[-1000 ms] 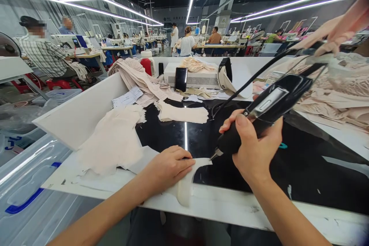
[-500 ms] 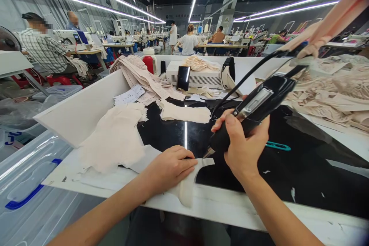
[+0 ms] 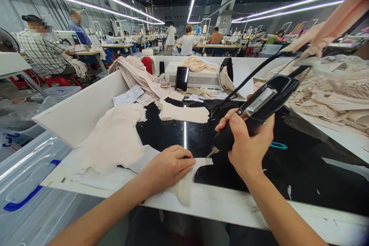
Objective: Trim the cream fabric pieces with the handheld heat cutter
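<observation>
My left hand (image 3: 170,167) lies flat, fingers stretched out, on a pale cut fabric piece (image 3: 186,190) at the table's front edge. Part of that piece is hidden beneath the hand. A black corded handheld tool with a pointed metal tip (image 3: 278,90) is gripped in my right hand (image 3: 250,148), thumb along its side. Its tip meets the upper edge of the fabric's narrow right end, just beyond my left fingertips. Left of my left hand is a heap of pale fabric pieces (image 3: 112,138). A small fabric stack (image 3: 184,113) rests farther back on the black work surface (image 3: 230,184).
A white box (image 3: 196,80) with a leaning phone (image 3: 182,78) stands at the back. Beige fabric (image 3: 334,92) is piled at right, near a teal tool (image 3: 278,145). The tool's black cable (image 3: 253,71) rises right. Clear plastic bins (image 3: 25,177) sit at left; people sew beyond.
My right hand has shifted slightly right, taking the tool's tip along the fabric edge toward its right end. My left hand stays pressed in place.
</observation>
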`<action>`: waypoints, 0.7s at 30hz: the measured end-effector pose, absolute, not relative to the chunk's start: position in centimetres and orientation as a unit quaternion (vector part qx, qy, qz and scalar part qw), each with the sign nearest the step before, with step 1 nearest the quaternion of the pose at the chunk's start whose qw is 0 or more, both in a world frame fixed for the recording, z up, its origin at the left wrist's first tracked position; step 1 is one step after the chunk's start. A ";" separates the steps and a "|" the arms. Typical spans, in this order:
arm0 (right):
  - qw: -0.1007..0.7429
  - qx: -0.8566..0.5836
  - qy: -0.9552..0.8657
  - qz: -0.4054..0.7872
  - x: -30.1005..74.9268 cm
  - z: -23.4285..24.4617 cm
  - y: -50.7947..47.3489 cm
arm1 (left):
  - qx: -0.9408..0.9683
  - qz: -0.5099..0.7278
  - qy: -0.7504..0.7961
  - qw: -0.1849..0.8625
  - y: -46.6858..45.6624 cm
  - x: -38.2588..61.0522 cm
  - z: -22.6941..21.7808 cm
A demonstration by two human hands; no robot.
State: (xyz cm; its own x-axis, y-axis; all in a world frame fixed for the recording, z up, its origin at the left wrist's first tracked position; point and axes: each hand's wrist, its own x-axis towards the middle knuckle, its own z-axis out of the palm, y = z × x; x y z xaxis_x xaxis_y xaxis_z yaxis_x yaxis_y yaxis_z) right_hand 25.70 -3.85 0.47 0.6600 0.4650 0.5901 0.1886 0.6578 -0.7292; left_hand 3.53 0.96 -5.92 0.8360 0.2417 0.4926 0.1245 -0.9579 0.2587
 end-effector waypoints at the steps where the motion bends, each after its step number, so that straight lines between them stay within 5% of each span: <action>1: 0.817 -0.402 -0.404 0.084 25.6 0.6 -3.9 | 0.952 0.269 0.097 0.108 1.0 3.5 -5.9; 21: 0.815 -0.393 -0.408 0.122 24.2 0.5 -5.0 | 0.951 0.272 0.091 0.117 1.3 3.5 -5.9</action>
